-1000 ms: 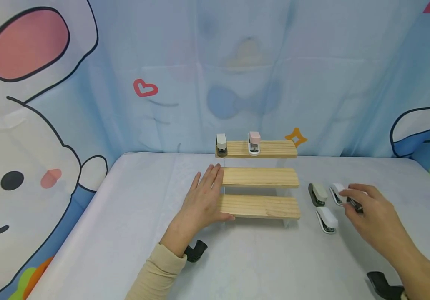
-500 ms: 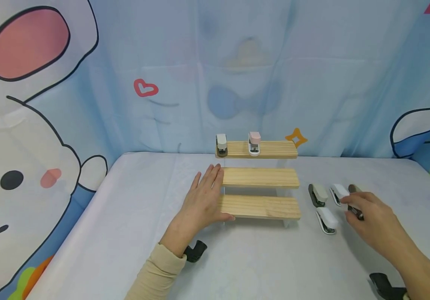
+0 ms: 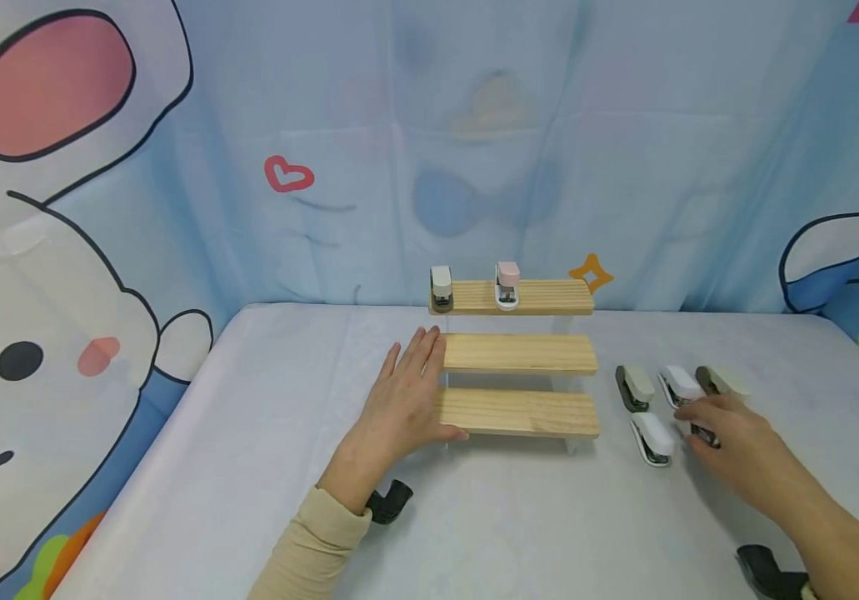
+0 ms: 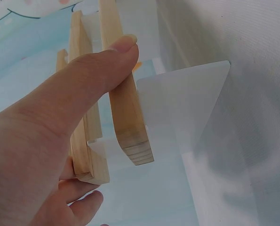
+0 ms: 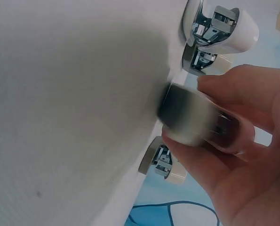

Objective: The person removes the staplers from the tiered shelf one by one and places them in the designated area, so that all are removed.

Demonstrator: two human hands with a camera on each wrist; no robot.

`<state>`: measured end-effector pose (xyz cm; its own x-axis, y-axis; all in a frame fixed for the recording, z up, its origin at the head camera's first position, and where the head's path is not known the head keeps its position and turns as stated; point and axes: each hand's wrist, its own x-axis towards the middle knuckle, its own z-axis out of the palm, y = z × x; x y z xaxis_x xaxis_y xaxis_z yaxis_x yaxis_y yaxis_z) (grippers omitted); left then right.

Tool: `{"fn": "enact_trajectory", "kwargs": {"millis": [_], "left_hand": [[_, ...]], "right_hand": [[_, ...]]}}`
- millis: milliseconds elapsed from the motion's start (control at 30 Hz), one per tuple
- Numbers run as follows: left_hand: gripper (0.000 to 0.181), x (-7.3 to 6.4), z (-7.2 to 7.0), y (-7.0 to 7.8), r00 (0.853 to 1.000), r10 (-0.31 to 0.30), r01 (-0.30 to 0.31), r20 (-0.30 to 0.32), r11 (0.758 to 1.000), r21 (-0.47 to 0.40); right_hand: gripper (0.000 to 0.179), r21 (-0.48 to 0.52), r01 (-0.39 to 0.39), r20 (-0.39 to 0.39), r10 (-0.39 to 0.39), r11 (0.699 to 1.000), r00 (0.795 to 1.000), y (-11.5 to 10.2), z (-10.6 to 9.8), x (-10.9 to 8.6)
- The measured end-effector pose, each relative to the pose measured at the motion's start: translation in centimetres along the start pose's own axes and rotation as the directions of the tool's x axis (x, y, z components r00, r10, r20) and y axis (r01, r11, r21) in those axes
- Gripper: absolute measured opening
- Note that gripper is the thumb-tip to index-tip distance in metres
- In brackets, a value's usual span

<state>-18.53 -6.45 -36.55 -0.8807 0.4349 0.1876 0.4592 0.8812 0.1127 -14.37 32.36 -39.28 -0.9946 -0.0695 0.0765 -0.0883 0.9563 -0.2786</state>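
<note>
My left hand (image 3: 402, 396) lies along the left end of a three-tier wooden shelf (image 3: 521, 412), fingers straight. In the left wrist view the thumb (image 4: 123, 44) crosses the lowest board (image 4: 125, 108), with other fingers by the middle board's end. On the right, my right hand (image 3: 740, 446) grips a small stapler (image 5: 191, 115) between thumb and fingers; it is blurred in the right wrist view, and mostly hidden by the hand in the head view. Close ahead stand a white stapler (image 3: 680, 385), a grey-based stapler (image 3: 721, 382) and another grey-based stapler (image 3: 635, 387).
Another white stapler (image 3: 652, 437) stands left of my right hand. On the top board (image 3: 552, 297) sit a grey-and-white stapler (image 3: 441, 289) and a pink-topped stapler (image 3: 507, 285). A blue printed curtain (image 3: 474, 150) hangs behind the white-covered table (image 3: 511, 525).
My right hand has shifted slightly toward me with its stapler, uncovering the grey-based stapler behind it. The left hand and the shelf stay in place.
</note>
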Motion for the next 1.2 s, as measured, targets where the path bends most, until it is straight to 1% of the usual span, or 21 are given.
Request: {"fn": "enact_trajectory", "kwargs": {"millis": [167,400,567,667,767,967,1067,1200], "left_hand": [[0.129,-0.01,0.04,-0.02,1.000,0.003,-0.003,-0.009,1.000,-0.004],[0.129,0.00,-0.03,0.03,1.000,0.001,-0.002,-0.008,1.000,-0.007],[0.129,-0.06,-0.12,0.07,1.000,-0.002,0.002,0.000,1.000,-0.012],[0.129,-0.08,-0.15,0.06,1.000,-0.001,0.001,0.001,1.000,-0.010],[0.128,-0.07,-0.16,0.06,1.000,0.002,-0.002,-0.001,1.000,-0.006],[0.129,-0.05,-0.15,0.06,1.000,0.003,-0.003,-0.005,1.000,0.001],[0.129,-0.02,-0.12,0.05,1.000,0.002,-0.002,-0.006,1.000,0.002],[0.129,0.00,-0.09,0.06,1.000,0.002,-0.002,-0.004,1.000,0.006]], "right_hand": [[0.026,-0.003,-0.018,0.057,0.018,1.000,0.998,-0.01,-0.46,0.26],[0.030,-0.010,-0.010,0.100,0.011,1.000,0.995,0.18,-0.76,0.11],[0.028,-0.002,0.014,0.067,-0.014,1.000,0.998,0.39,-0.72,0.09],[0.027,-0.003,0.003,0.049,-0.003,1.000,0.999,0.41,-0.59,0.04],[0.026,-0.003,-0.018,0.050,0.018,1.000,0.999,0.47,-0.68,0.06],[0.022,-0.009,-0.002,0.021,0.002,1.000,1.000,0.46,-0.77,0.05],[0.022,-0.004,-0.004,0.021,0.004,1.000,1.000,0.40,-0.65,0.08],[0.024,0.003,-0.016,0.044,0.016,1.000,0.999,0.36,-0.62,0.08]]}}
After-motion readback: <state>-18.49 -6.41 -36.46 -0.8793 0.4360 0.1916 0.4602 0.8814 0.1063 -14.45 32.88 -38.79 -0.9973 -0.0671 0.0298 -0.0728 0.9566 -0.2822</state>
